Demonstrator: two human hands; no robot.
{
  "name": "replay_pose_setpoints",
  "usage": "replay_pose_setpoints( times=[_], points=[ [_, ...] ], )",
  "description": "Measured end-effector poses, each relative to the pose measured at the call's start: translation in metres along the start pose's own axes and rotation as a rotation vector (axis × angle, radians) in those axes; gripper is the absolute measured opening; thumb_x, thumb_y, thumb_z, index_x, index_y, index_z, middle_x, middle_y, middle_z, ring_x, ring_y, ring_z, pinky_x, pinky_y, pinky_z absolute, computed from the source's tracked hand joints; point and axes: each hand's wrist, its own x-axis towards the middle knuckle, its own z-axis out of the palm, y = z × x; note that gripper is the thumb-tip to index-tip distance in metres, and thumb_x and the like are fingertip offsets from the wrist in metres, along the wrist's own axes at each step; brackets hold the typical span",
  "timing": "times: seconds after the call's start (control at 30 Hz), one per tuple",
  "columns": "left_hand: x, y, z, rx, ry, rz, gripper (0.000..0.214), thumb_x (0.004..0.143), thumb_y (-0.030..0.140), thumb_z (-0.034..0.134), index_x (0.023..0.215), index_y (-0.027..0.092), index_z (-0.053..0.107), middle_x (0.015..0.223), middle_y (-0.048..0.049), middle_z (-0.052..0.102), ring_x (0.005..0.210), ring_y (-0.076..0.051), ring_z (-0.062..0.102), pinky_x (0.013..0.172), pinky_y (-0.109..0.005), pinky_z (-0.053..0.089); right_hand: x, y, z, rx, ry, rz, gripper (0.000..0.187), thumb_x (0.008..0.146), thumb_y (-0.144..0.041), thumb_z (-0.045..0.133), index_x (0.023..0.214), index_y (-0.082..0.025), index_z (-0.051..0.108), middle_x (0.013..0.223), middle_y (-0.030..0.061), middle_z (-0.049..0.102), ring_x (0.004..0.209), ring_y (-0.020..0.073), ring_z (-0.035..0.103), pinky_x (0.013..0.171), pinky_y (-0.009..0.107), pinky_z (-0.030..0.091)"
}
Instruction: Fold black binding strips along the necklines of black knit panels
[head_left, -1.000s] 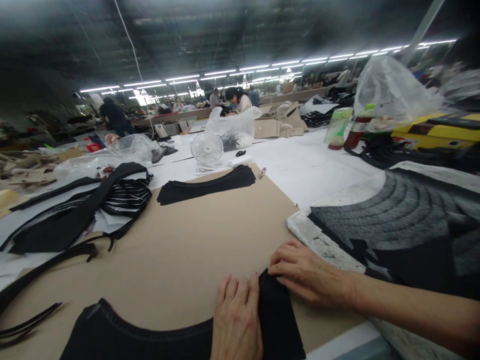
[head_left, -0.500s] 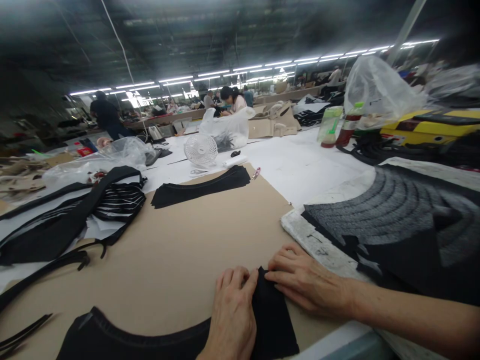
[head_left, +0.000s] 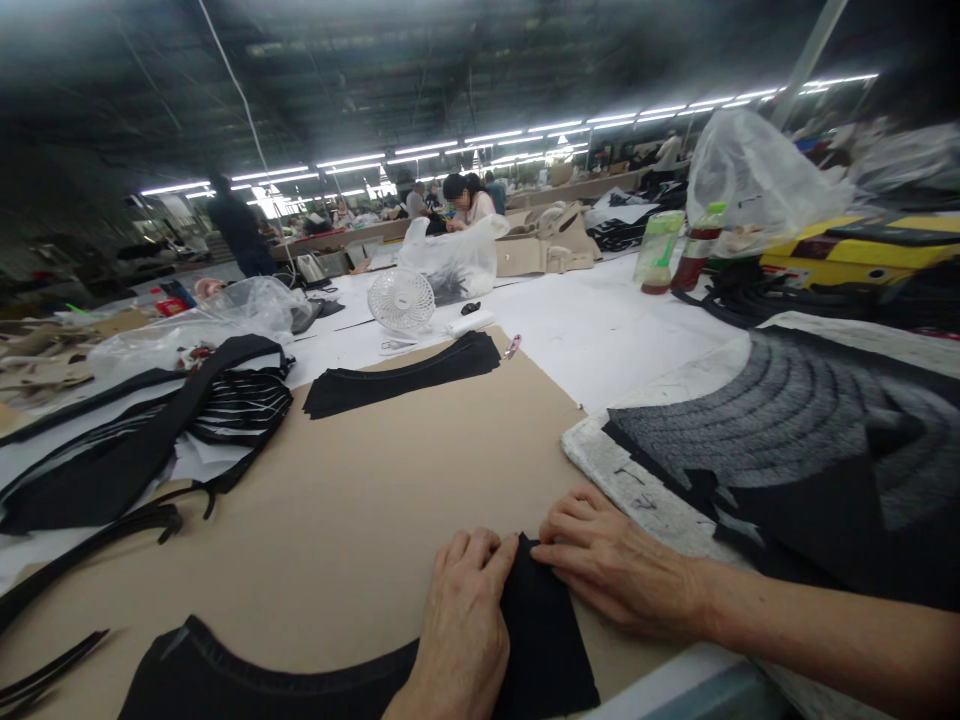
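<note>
No text could be read: dark strokes (head_left: 637, 487) on the pale board (head_left: 583, 440), a mark (head_left: 404, 298) on the white fan (head_left: 390, 312) and a label (head_left: 784, 274) on the yellow box (head_left: 847, 252) were too small or blurred to make out

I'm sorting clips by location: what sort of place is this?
Probably a factory workroom for sewn goods: a curved black piece and stacked black pieces on a tan board, plus long ceiling lights and other people beyond.

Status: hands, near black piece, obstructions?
Left hand on near black piece, right hand at its far corner. Piece lies on tan board. Nothing else seen on it.
</note>
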Motion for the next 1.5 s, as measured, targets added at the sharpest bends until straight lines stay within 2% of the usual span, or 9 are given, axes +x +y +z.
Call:
replay_pose_setpoints(
  times=[0.23,0.47,0.7,0.9,1.03,1.23,1.37,1.43,1.5],
  points=[
    [0.002,-0.001,0.004,0.087,-0.005,0.029,0.055,0.084,0.003,0.034,0.128,0.028,0.057,0.111,-0.0046,0.063,0.099,-0.022,0.052,0.091,-0.037,0.041,0.0,-0.001,-0.001,0.002,-0.002,0.002,0.03,0.088,-0.013,0.042,0.111,-0.018,0.061,0.095,0.0071,0.059,0.091,0.0216,0.045,0.088,0.042,0.028],
    [-0.001,0.0,0.011,0.269,-0.003,0.126,0.051,0.086,0.008,0.042,0.135,0.02,0.049,0.116,-0.0054,0.062,0.101,-0.023,0.051,0.096,-0.038,0.039,-0.002,-0.002,0.002,-0.01,0.018,-0.004,0.031,0.089,-0.014,0.042,0.112,-0.017,0.062,0.093,0.0076,0.06,0.09,0.0219,0.045,0.088,0.042,0.028],
    [-0.005,0.007,0.023,0.437,0.088,0.175,0.053,0.082,0.006,0.044,0.135,0.009,0.047,0.116,-0.0086,0.063,0.098,-0.024,0.052,0.095,-0.041,0.039,-0.001,-0.002,0.002,0.001,0.007,0.006,0.031,0.087,-0.014,0.043,0.112,-0.018,0.062,0.094,0.0076,0.06,0.091,0.0212,0.047,0.089,0.042,0.03],
    [-0.002,0.005,0.001,0.14,0.014,-0.006,0.059,0.084,-0.001,0.031,0.135,0.023,0.05,0.114,-0.0056,0.063,0.101,-0.02,0.053,0.093,-0.034,0.042,-0.002,-0.006,-0.002,-0.007,-0.024,0.019,0.034,0.087,-0.014,0.042,0.115,-0.018,0.062,0.097,0.0086,0.06,0.092,0.0217,0.047,0.09,0.044,0.03],
    [-0.001,0.003,-0.005,0.129,0.002,0.008,0.058,0.086,0.001,0.032,0.132,0.03,0.053,0.109,-0.0034,0.063,0.098,-0.019,0.053,0.09,-0.034,0.043,-0.002,-0.006,0.0,-0.007,-0.007,0.015,0.035,0.088,-0.013,0.042,0.116,-0.018,0.062,0.097,0.0084,0.059,0.091,0.0213,0.047,0.088,0.043,0.031],
    [0.002,0.01,0.005,0.307,-0.048,0.107,0.053,0.085,0.006,0.038,0.135,0.021,0.049,0.113,-0.008,0.063,0.1,-0.026,0.053,0.094,-0.045,0.041,-0.004,-0.005,0.002,-0.012,-0.009,0.018,0.033,0.087,-0.014,0.043,0.115,-0.017,0.061,0.097,0.0089,0.058,0.091,0.0218,0.047,0.09,0.043,0.03],
    [0.003,0.003,-0.006,0.045,-0.024,-0.007,0.054,0.086,0.004,0.032,0.132,0.025,0.052,0.108,-0.0048,0.064,0.097,-0.021,0.055,0.092,-0.038,0.044,-0.004,-0.005,0.001,-0.01,-0.024,0.024,0.035,0.087,-0.012,0.043,0.116,-0.017,0.061,0.1,0.0092,0.058,0.093,0.0223,0.047,0.089,0.043,0.031],
    [0.0,-0.003,-0.012,-0.122,0.022,-0.096,0.054,0.088,0.003,0.026,0.13,0.022,0.054,0.103,-0.0048,0.065,0.095,-0.017,0.056,0.091,-0.033,0.046,-0.003,-0.005,0.001,-0.004,-0.01,0.019,0.035,0.087,-0.012,0.043,0.116,-0.017,0.061,0.101,0.0093,0.058,0.093,0.0219,0.047,0.089,0.043,0.031],
    [-0.006,-0.007,-0.014,-0.165,0.042,-0.098,0.052,0.088,0.003,0.025,0.126,0.02,0.057,0.103,-0.0059,0.064,0.097,-0.017,0.055,0.092,-0.033,0.045,-0.002,-0.006,0.0,0.003,0.006,0.016,0.034,0.088,-0.012,0.042,0.115,-0.017,0.062,0.1,0.0089,0.059,0.093,0.0213,0.048,0.089,0.043,0.031]
  ],
)
